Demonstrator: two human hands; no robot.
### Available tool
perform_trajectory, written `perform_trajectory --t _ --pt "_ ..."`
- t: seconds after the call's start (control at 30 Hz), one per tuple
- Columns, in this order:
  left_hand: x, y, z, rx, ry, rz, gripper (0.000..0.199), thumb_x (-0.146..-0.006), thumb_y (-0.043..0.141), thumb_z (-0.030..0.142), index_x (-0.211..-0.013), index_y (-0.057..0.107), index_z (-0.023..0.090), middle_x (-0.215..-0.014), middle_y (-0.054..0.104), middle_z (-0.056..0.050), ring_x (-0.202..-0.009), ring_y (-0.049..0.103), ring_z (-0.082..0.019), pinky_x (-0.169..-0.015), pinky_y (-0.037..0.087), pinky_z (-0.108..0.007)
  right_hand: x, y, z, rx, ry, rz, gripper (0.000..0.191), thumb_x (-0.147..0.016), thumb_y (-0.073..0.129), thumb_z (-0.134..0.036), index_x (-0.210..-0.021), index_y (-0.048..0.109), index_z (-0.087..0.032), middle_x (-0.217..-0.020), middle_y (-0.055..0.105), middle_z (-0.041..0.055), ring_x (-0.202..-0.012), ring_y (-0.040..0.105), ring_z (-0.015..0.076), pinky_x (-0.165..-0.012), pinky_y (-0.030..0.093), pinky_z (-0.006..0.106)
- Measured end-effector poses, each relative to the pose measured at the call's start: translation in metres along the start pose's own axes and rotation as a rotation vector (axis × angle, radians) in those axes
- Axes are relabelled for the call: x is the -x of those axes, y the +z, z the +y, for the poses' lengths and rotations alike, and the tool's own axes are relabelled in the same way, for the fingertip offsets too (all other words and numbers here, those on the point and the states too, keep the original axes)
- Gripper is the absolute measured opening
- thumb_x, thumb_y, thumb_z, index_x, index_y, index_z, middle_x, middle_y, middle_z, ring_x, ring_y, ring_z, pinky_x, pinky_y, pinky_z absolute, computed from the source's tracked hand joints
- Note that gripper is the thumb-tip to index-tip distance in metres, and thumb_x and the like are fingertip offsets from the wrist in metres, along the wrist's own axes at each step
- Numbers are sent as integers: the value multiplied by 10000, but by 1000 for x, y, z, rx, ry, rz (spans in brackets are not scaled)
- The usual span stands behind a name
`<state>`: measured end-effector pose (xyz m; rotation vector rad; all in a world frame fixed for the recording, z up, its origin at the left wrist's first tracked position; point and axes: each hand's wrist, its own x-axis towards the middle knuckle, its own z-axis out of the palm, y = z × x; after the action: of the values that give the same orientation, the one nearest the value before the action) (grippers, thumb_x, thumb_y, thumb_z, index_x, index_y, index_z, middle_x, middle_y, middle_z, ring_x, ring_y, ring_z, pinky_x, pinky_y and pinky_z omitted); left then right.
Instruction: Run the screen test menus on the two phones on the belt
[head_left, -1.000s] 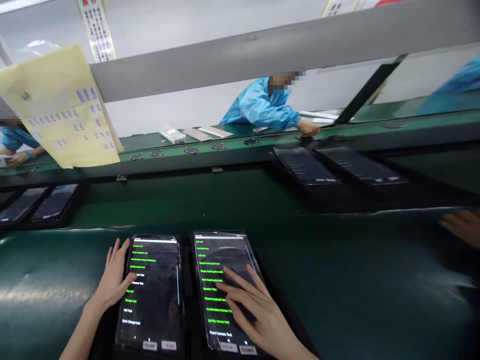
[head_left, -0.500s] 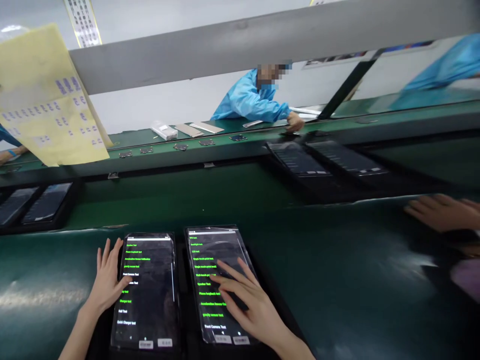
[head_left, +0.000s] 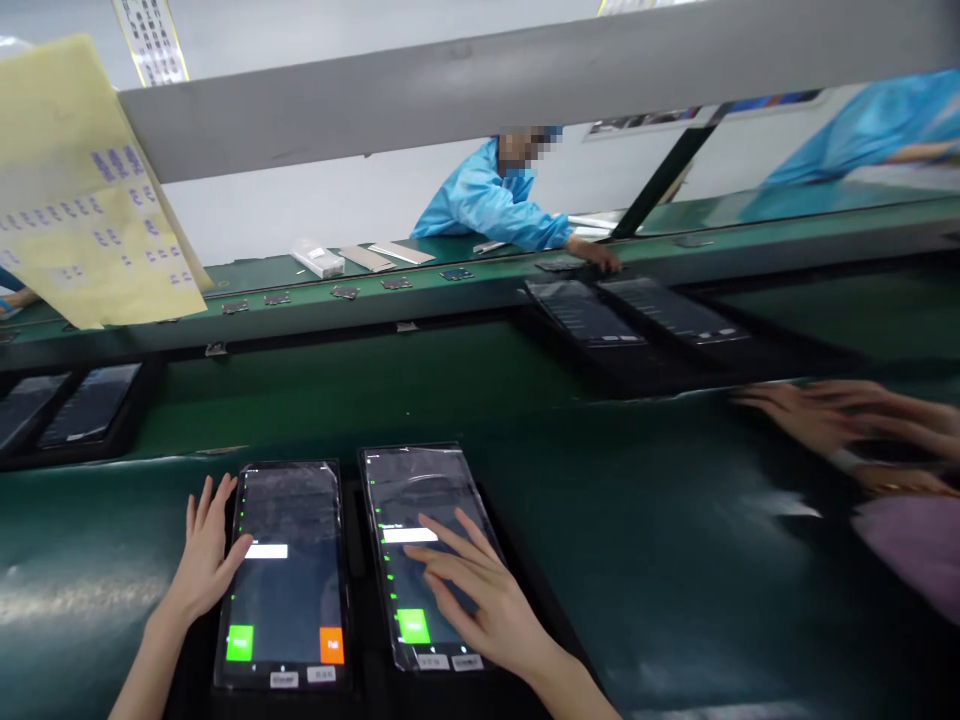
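Note:
Two tablets lie side by side in black trays in front of me. On the left tablet (head_left: pixel 289 600), a white box shows mid-screen, with a green button and an orange button near the bottom. My left hand (head_left: pixel 204 560) rests at its left edge, fingers spread, thumb over the screen. The right tablet (head_left: pixel 420 490) shows a white box and a green button. Over its screen hovers or touches my right hand (head_left: pixel 480 590), fingers stretched apart; I cannot tell whether a fingertip presses the glass. The hand hides the lower right of that screen.
More tablets (head_left: pixel 667 305) lie in a black tray on the green belt (head_left: pixel 360 375), others (head_left: pixel 90 405) at left. A co-worker in blue (head_left: pixel 487 200) reaches across the far bench. Another person's hands (head_left: pixel 832 415) are at right. A yellow sheet (head_left: pixel 82 190) hangs upper left.
Both screens have switched from test lists to pages with a white box and coloured buttons. The neighbour's hands at right have moved inward. The far co-worker's hand has shifted slightly right.

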<state>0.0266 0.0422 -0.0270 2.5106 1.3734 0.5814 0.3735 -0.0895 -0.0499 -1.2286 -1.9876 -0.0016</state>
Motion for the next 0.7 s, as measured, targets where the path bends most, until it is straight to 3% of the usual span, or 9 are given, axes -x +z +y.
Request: perform_trajectory --t 0.2,0.37,0.43,0.53,0.6,0.7 --pt "2 -1 -1 9 23 -15 635 -982 297 440 -1502 -30 280 -1529 267 -120 -1445 40 -317 -1124 64 -648 0 2 -1 59 61 -41 194 -928 478 -114 -1081 553 -209 -1057 702 54 -1277 482 290 -1101 281 633" --pt "-3 1 -1 -49 -26 -23 806 -895 494 541 -1498 47 248 -1526 259 -142 -1436 59 -360 -1122 73 -652 -2 1 0 45 69 9 136 -929 464 -123 -998 538 -215 -1057 706 57 -1265 498 278 -1129 208 633" --pt "-4 0 1 28 -45 -7 852 -880 518 554 -1499 18 252 -1526 257 -143 -1437 51 -355 -1126 67 -647 -4 -2 1 40 79 52 119 -932 461 -138 -957 542 -221 -1053 709 56 -1241 523 273 -1129 226 620" --pt "6 -6 4 256 -88 120 732 -946 409 500 -1499 -16 279 -1560 174 -116 -1447 22 -305 -1145 73 -608 -3 -18 2 45 119 67 107 -940 468 -175 -943 561 -228 -1071 706 52 -1237 526 280 -1114 271 615" --pt "20 -8 3 383 -157 202 640 -976 335 462 -1499 4 299 -1575 129 -86 -1449 51 -274 -1160 87 -573 7 -34 -2 34 170 90 118 -939 475 -201 -971 583 -237 -1088 701 42 -1202 560 270 -1093 348 568" --pt "43 -6 -5 484 -311 186 565 -989 235 475 -1499 42 327 -1560 213 -59 -1427 191 -262 -1159 189 -541 41 -54 -15 2 373 189 170 -939 482 -271 -1036 620 -250 -1059 710 30 -1015 673 217 -926 544 347"
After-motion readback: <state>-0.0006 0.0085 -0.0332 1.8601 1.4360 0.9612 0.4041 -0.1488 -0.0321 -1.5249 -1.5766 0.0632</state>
